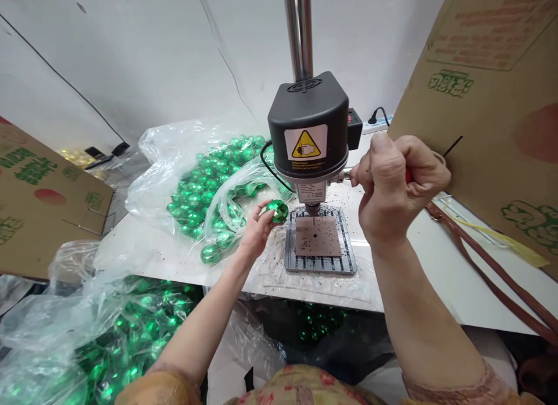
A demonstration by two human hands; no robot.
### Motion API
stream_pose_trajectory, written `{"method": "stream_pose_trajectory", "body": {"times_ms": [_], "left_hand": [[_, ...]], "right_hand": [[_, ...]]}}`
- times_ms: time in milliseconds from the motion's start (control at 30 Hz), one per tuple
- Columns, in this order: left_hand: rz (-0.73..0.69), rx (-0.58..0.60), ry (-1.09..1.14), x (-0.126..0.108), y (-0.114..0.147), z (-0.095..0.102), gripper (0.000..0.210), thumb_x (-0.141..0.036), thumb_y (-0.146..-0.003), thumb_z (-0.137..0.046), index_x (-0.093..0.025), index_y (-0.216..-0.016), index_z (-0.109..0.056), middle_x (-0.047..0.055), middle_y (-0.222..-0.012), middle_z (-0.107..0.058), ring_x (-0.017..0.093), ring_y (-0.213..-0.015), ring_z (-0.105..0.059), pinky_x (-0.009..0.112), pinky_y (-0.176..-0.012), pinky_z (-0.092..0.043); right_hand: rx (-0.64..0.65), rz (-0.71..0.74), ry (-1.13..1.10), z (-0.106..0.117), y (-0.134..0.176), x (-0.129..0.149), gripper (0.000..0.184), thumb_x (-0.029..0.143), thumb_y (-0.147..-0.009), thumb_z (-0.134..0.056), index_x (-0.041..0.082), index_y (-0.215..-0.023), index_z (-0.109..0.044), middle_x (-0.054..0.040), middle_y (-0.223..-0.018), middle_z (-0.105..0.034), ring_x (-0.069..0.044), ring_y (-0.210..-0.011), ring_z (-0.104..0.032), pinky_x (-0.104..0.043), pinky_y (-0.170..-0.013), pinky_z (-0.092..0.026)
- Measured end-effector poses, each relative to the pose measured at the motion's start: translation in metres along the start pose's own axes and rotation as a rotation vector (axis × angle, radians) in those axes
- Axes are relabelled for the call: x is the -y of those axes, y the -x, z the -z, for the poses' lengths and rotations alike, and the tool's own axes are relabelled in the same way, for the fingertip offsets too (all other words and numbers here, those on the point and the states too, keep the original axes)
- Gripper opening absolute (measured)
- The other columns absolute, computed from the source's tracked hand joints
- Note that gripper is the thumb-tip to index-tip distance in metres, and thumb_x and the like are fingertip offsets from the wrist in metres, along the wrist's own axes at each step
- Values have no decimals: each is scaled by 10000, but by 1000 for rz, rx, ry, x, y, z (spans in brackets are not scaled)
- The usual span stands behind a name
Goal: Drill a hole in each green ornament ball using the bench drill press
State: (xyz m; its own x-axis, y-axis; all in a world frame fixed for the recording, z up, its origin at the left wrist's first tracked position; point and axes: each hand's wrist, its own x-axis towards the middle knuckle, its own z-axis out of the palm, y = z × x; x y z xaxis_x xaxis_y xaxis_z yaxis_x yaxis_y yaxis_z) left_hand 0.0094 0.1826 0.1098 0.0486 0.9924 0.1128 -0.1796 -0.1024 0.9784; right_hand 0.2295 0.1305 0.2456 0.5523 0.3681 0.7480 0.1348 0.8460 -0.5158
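Note:
Between the fingers of my left hand point(257, 228) is a shiny green faceted ball point(278, 211), held just left of the drill press point(308, 126). My right hand point(394, 181) is wrapped around the press's feed handle point(408, 175), on the right side of the machine; most of the handle is hidden by my fingers. Under the chuck point(313, 208), a brown square board point(317, 245) with a small dark hole lies on the slotted metal base point(349, 260). Dark shavings are scattered over the board and base.
Many green balls point(196, 196) spill from a clear plastic bag point(159, 155) on the white table point(143, 254). More bagged balls point(131, 335) sit below the front edge. Cardboard boxes stand at left point(47, 201) and right point(492, 120); a brown strap point(483, 265) lies at right.

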Motion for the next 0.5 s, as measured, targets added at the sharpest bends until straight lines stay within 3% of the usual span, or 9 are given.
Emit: {"method": "stream_pose_trajectory", "body": {"times_ms": [67, 200, 500], "left_hand": [[58, 43, 17, 10, 13, -13, 576, -516, -736, -851, -216, -1162, -607, 44, -1005, -741, 167, -832, -703, 304, -769, -555], [27, 109, -79, 30, 17, -31, 594, -501, -710, -890, -213, -1144, -604, 46, -1005, -756, 188, -936, -706, 330, -881, -530], [-15, 212, -204, 43, 17, -40, 552, -519, -770, -846, -212, -1151, -592, 75, -1098, -745, 217, -1027, -687, 363, -935, -510]], "right_hand": [[2, -2, -13, 0, 0, 0, 479, 276, -913, -640, 205, -572, -312, 55, -505, -247, -50, -447, -340, -294, -471, -280], [22, 6, -12, 0, 0, 1, 472, 287, -925, -625, 203, -572, -323, 59, -504, -267, -42, -442, -355, -284, -467, -288], [34, 10, -24, 0, 1, 4, 450, 251, -932, -609, 200, -581, -333, 60, -510, -287, -36, -451, -349, -289, -480, -263]]}}
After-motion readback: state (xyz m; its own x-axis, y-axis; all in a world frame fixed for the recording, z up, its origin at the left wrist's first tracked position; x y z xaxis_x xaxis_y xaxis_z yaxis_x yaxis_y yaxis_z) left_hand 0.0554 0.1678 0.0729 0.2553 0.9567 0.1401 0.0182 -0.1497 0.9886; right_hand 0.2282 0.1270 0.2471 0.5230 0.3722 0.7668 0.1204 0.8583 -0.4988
